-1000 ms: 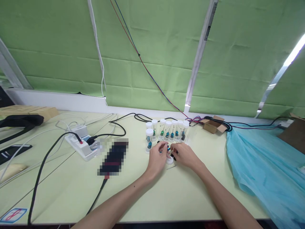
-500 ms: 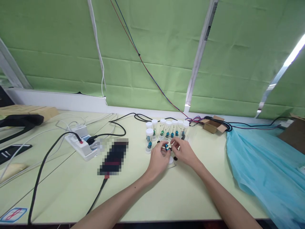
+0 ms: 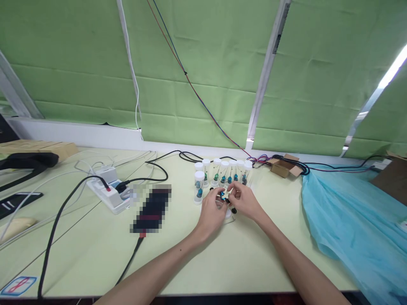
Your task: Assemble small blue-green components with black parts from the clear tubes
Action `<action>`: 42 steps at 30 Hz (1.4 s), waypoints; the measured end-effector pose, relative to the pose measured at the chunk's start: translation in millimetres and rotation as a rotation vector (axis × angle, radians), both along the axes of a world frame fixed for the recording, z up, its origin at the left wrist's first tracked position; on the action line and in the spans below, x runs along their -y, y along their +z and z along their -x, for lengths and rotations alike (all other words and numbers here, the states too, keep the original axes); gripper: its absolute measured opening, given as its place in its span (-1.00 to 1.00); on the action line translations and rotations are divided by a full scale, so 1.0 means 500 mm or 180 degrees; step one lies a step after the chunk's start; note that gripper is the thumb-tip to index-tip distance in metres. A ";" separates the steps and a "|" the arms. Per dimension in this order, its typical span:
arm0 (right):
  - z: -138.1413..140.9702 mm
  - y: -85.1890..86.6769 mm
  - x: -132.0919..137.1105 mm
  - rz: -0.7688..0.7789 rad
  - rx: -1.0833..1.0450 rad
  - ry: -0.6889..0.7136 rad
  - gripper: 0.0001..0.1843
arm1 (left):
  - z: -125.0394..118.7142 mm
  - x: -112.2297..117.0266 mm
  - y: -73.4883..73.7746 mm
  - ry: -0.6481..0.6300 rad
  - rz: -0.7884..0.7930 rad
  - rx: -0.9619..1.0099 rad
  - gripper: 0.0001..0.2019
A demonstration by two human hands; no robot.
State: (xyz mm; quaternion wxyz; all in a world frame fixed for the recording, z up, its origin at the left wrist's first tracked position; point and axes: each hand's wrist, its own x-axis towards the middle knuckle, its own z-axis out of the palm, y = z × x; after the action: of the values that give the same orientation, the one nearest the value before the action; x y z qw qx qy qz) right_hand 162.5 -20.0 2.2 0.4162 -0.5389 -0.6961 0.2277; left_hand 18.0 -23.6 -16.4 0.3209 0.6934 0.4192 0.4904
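My left hand [image 3: 211, 210] and my right hand [image 3: 244, 201] meet just above the pale green table [image 3: 248, 258], both pinching a small blue part [image 3: 222, 195] between their fingertips. A white cap [image 3: 227, 213] and small black pieces [image 3: 234, 210] lie on the table under the hands. Right behind the hands stands a row of clear vials [image 3: 224, 173] with white lids, each holding a blue or green bead on a thin stem. One more vial [image 3: 199, 186] stands at the row's left front.
A white power strip [image 3: 108, 191] with black and white cables lies to the left, next to a blurred dark device [image 3: 151, 209]. A small open cardboard box [image 3: 284, 166] sits behind right. Blue plastic sheeting [image 3: 349, 224] covers the table's right end. Green blinds hang behind.
Both hands have lifted off the table and come together, raising the small blue part between the fingertips; the white cap on the table shows more now.
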 end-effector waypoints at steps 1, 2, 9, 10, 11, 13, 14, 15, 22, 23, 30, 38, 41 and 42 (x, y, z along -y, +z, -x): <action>0.000 0.000 0.000 -0.0009 -0.0010 0.0012 -0.84 | 0.000 0.000 0.000 -0.0007 0.0005 0.0011 -0.64; 0.000 -0.001 -0.001 -0.0015 -0.0026 0.0026 -0.86 | 0.000 0.000 0.000 -0.0011 0.0009 0.0021 -0.64; 0.001 -0.002 -0.001 -0.0005 -0.0229 0.0120 -0.91 | 0.000 -0.003 -0.006 -0.0033 0.0041 0.0047 -0.65; 0.001 -0.001 0.000 -0.0005 -0.0248 0.0117 -0.91 | 0.001 -0.003 -0.007 -0.0043 0.0050 0.0052 -0.66; 0.002 0.000 0.000 0.0001 -0.0272 0.0117 -0.90 | 0.001 -0.004 -0.007 -0.0050 0.0062 0.0057 -0.66; 0.003 0.001 0.000 0.0013 -0.0327 0.0123 -0.88 | 0.002 -0.004 -0.007 -0.0038 0.0085 0.0045 -0.67; 0.003 0.001 0.000 0.0016 -0.0355 0.0128 -0.87 | 0.002 -0.004 -0.007 -0.0019 0.0090 0.0025 -0.67; 0.003 0.001 0.000 0.0014 -0.0379 0.0130 -0.87 | 0.002 -0.003 -0.006 0.0003 0.0089 -0.0004 -0.68; -0.002 -0.007 -0.007 -0.0082 -0.0452 0.0142 -0.84 | 0.001 0.002 0.006 0.0017 0.0219 -0.0143 -0.67; -0.003 -0.008 -0.008 -0.0097 -0.0454 0.0135 -0.84 | 0.001 0.002 0.006 0.0016 0.0231 -0.0138 -0.66; -0.007 -0.007 -0.014 -0.0057 -0.0604 0.0024 -0.77 | 0.002 0.000 0.004 0.0063 0.0160 0.0077 -0.63; -0.001 0.013 -0.003 0.0337 -0.1129 0.0193 -0.68 | -0.001 -0.008 -0.008 0.0065 0.0092 0.0203 -0.60; -0.001 0.015 -0.001 0.0493 -0.1297 0.0270 -0.68 | 0.000 -0.012 -0.010 0.0043 0.0129 0.0277 -0.59; -0.002 0.013 -0.003 0.0509 -0.1316 0.0282 -0.68 | 0.000 -0.012 -0.011 0.0039 0.0142 0.0302 -0.59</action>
State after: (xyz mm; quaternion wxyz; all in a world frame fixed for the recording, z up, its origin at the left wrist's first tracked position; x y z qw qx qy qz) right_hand 163.4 -18.7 8.8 0.4956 -0.4809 -0.5986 0.4058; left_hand 17.8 -17.4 -21.7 0.3527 0.6595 0.4186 0.5152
